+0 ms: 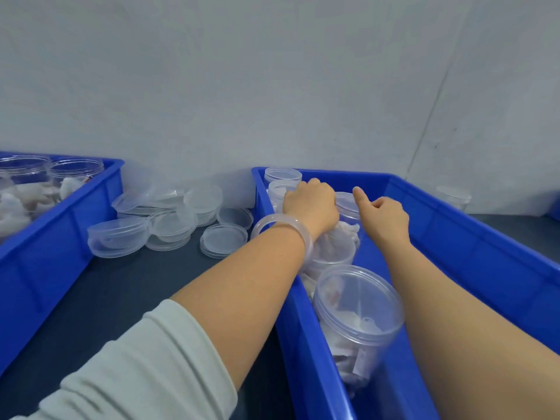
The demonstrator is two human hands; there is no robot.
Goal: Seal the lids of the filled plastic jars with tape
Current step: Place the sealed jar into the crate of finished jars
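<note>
Inside the blue bin (454, 237), the left hand (312, 204) curls its fingers round a lidded jar (345, 234) of white pieces. Just beside it, the right hand (386, 215) has curled fingers and its thumb out; I cannot tell if it holds anything.

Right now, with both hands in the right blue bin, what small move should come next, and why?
Probably lift the jar under the left hand out of the blue bin. That hand grips its lid from above, the right hand is beside it, and no tape is in view, so sealing likely needs the jar brought closer first.
</note>
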